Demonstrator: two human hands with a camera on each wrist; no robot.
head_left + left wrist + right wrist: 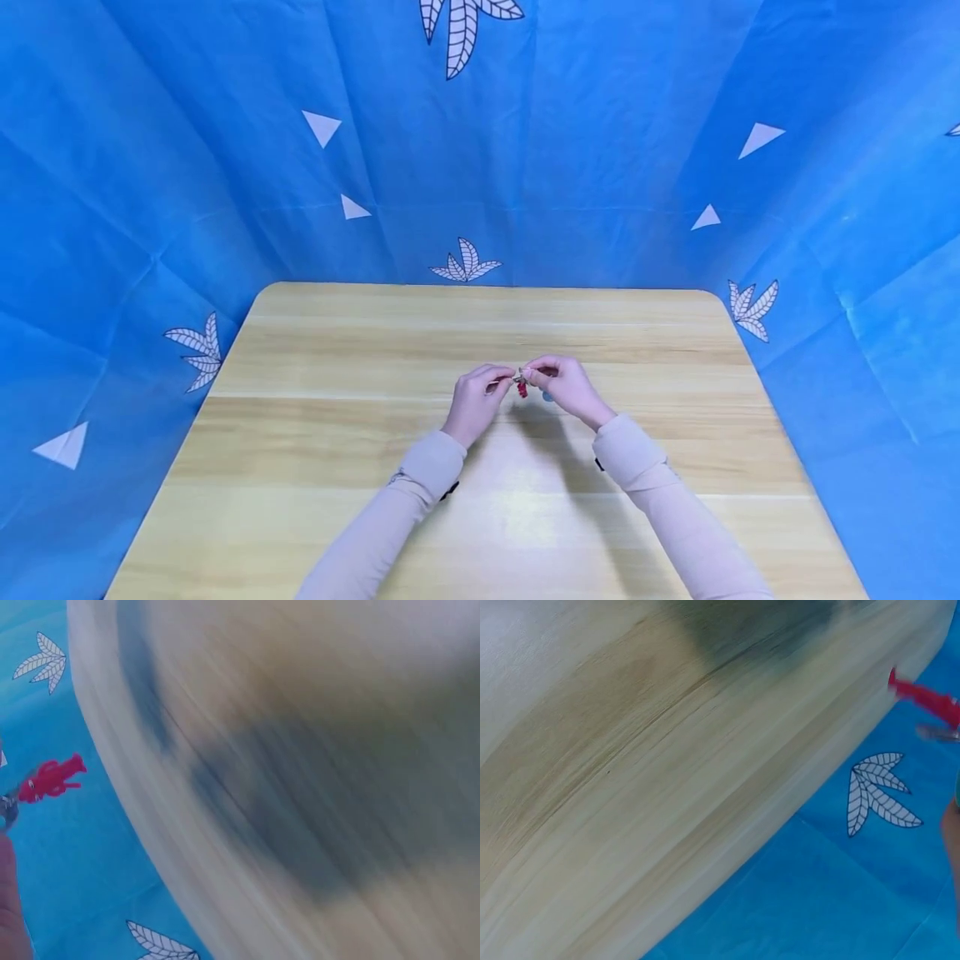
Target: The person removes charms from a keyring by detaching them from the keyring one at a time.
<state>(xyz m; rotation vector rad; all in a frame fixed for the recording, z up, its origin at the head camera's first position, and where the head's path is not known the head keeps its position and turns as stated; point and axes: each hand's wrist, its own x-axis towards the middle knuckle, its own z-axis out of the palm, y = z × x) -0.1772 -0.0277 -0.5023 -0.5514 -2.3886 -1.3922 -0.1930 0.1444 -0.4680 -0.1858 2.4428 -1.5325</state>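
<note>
Charm (49, 782), red, hangs before blue cloth (600, 167) and above a wooden table (337, 350) on my remote feed, where I see left hand (477, 402) and right hand (568, 390), each nearly closed, pinching its metal fitting (9, 811) from either side, a blue piece (547, 397) showing below the right hand

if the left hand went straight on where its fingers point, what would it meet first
Likely the right hand, facing it across the small red trinket apparently held between them; depth there is unclear.
</note>
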